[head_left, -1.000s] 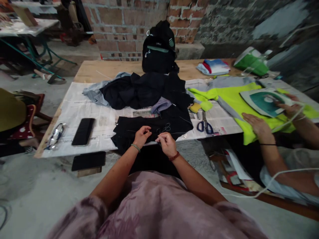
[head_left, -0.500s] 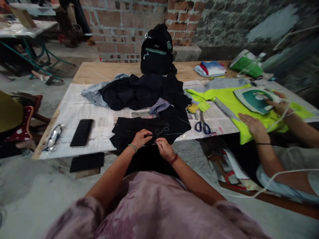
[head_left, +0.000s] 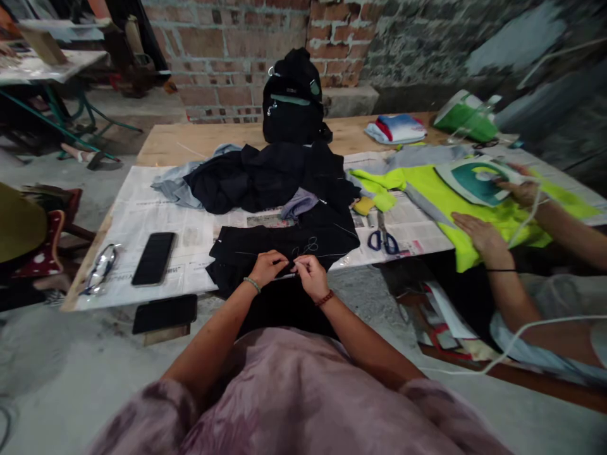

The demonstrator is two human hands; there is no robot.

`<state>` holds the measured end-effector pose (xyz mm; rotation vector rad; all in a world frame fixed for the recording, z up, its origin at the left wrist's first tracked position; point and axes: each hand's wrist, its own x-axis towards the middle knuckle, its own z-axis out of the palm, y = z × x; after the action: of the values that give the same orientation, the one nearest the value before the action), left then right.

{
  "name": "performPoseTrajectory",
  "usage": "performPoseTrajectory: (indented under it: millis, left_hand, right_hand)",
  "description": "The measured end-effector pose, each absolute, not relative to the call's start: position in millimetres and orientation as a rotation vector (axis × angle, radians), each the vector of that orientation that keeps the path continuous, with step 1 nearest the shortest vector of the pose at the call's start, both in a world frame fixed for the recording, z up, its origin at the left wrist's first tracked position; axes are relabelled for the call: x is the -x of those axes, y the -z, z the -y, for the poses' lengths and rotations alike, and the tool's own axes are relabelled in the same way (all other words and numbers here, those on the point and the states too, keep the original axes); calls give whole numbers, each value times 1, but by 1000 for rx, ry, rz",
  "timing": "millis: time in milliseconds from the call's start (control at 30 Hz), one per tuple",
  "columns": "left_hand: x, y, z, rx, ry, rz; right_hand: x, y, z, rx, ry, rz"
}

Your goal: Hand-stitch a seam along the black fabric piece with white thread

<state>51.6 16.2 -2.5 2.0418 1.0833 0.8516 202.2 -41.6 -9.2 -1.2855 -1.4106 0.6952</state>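
Note:
Black cloth [head_left: 246, 241] lies along the front edge of the table, its near part hanging over. My left hand [head_left: 268, 268] is closed in a pinch on the cloth's front edge. Close beside it on the right, my right hand [head_left: 311, 278] is closed too, thumb and forefinger pressed together at the same edge; what is between those fingertips is too small to make out. Just above the hands, pale thread [head_left: 312, 244] lies in loose loops on the cloth. Scissors [head_left: 383, 242] with dark blue handles rest to the right of the cloth.
A co-worker's hand holds a green and white iron [head_left: 477, 181] on a neon yellow garment [head_left: 429, 189]. Behind the cloth are a dark garment heap [head_left: 256, 177] and a black backpack [head_left: 293, 107]. Phone [head_left: 153, 259] and glasses [head_left: 101, 268] lie left; another phone [head_left: 165, 314] sits below the table edge.
My right hand has come slightly up and closer to my left hand. The thread loops have shifted shape. The co-worker's iron has slid a little to the left.

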Motion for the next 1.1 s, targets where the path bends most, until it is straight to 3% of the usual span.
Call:
performPoseTrajectory:
  millis: [333, 800, 1100]
  left_hand:
    - [-52, 4, -15, -2073, -858, -1112]
    - [-67, 2, -13, -2032, -822, -1398]
    - [-58, 3, -11, -1997, -855, -1184]
  right_hand:
    - [-198, 7, 22, 1379, -991, 1310]
    - [-193, 10, 28, 1384, -627, 1444]
    - [-196, 16, 28, 1252, -318, 1753]
